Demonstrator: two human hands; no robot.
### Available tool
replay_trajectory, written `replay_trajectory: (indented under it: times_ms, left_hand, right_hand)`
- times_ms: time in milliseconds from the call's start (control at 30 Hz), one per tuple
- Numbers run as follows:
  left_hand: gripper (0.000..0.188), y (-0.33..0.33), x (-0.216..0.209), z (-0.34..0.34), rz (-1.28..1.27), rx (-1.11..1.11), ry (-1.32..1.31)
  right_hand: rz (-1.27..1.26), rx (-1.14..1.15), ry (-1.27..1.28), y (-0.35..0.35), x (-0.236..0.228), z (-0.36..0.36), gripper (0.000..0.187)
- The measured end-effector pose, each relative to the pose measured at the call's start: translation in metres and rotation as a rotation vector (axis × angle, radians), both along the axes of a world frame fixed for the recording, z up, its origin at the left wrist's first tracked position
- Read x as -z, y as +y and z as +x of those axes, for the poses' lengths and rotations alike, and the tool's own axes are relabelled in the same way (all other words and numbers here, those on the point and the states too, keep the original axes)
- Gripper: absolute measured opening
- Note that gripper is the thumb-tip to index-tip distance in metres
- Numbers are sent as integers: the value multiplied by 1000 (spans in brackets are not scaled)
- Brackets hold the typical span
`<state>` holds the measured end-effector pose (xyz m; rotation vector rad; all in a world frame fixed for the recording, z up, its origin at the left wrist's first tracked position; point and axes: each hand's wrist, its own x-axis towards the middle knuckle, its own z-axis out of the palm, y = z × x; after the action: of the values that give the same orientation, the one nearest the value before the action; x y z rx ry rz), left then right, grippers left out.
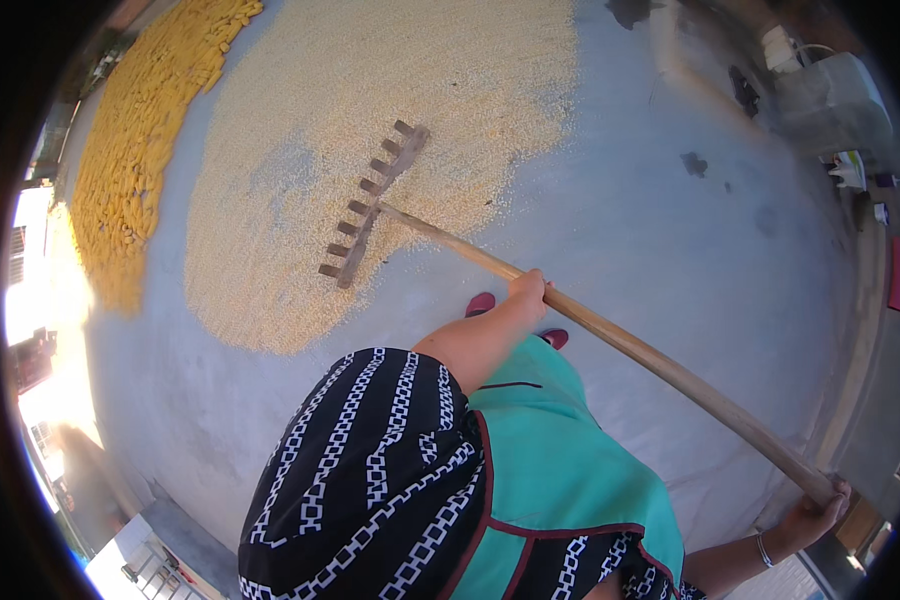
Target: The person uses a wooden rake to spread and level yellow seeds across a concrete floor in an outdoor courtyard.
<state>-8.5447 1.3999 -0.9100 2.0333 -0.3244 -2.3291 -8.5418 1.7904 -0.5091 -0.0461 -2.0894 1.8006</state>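
A wooden rake runs diagonally across the head view, its long handle (650, 352) slanting from the grain down to the lower right. My left hand (530, 287) is closed round the handle partway along, in front of my body. Near the handle's butt end, my right hand (818, 517) grips it, with a bracelet on the wrist. The toothed rake head (375, 205) is over a wide layer of pale yellow corn kernels (410, 70), its several blocky teeth showing on the upper-left side. Whether it presses on the kernels, I cannot tell.
The kernels cover part of a grey concrete floor (670, 240). Yellow corn cobs (130, 170) lie in a long band at the left. My feet in dark red shoes (480, 303) stand near the kernels. A pale bulky container (835, 100) and small items line the right.
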Motion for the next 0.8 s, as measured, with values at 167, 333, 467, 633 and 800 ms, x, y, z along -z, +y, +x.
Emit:
replay_trajectory:
  times_ms: [167, 333, 467, 633, 800]
  left_hand:
    - [15, 76, -32, -112, 58, 1, 47]
    - [16, 135, -43, -207, 113, 32, 108]
    - [14, 167, -50, -265, 175, 126, 136]
    - [11, 183, -64, -301, 155, 359, 84]
    - [11, 99, -52, -345, -25, 396, 12]
  right_hand:
    - [-3, 100, 112, 60, -23, -93, 24]
    - [24, -5, 129, 147, -42, -175, 27]
    - [-34, 105, 164, 179, -48, -216, 24]
    - [-279, -215, 179, 170, -45, -245, 20]
    - [-545, -351, 291, 53, -9, -265, 24]
